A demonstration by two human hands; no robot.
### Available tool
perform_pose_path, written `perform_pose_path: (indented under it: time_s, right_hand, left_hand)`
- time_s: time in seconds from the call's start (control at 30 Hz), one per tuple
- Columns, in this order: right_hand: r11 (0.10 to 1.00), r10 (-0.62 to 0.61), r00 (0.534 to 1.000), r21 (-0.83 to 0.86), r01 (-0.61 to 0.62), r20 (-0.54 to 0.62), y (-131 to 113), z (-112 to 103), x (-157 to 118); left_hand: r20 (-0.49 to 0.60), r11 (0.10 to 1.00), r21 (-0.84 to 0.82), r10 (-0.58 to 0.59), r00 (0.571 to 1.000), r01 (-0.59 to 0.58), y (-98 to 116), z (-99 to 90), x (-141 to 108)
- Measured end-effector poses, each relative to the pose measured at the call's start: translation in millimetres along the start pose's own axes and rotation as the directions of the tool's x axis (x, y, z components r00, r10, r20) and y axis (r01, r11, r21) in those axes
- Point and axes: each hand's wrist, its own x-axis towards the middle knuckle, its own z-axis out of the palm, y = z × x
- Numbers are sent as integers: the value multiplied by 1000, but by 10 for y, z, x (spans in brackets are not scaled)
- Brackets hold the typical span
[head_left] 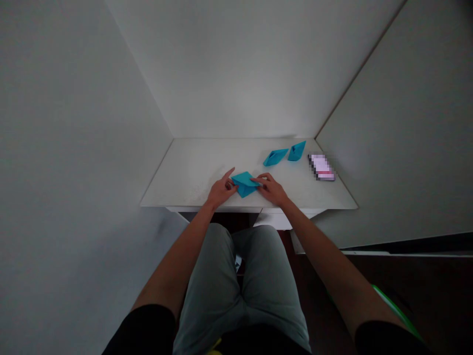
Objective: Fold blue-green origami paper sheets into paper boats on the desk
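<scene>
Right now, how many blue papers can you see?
3: one paper between the left hand and right hand, another paper beyond the right hand, the third paper nearest the phone.

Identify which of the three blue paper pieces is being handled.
The leftmost piece, nearest the front edge of the table: the left hand and right hand both touch it. The middle piece and rightmost piece lie farther back, untouched.

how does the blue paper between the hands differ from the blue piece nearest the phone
The handled paper looks broader than the folded piece by the phone. The left hand and right hand touch the handled paper; neither touches the folded piece. The handled paper is nearer the table's front edge than the folded piece. Both are blue and angular.
</scene>
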Motion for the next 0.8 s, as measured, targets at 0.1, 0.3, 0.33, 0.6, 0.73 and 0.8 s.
perform_pose_path:
  time_s: [0.1,0.3,0.33,0.6,0.73,0.8]
  right_hand:
    - [1000,-2,1000,-11,2,20,34,12,5]
    - [998,-9,999,67,11,-35,118,73,16]
    - [997,-4,999,72,8,-44,120,77,22]
    - [990,108,993,92,-104,-41,88,66,70]
    - [991,128,989,44,-125,-71,82,84,65]
    - [994,106,989,-26,-109,-103,76,90,68]
  left_hand:
    - [-45,989,147,40,998,-33,-3,-1,9]
    - [-21,934,326,163,986,-148,26,-4,12]
    - [-12,930,331,174,985,-160,35,-4,12]
    - [30,975,203,91,995,-95,46,-18,24]
    - [25,989,136,57,998,-59,34,-12,22]
    - [-5,977,207,58,998,-56,47,-7,12]
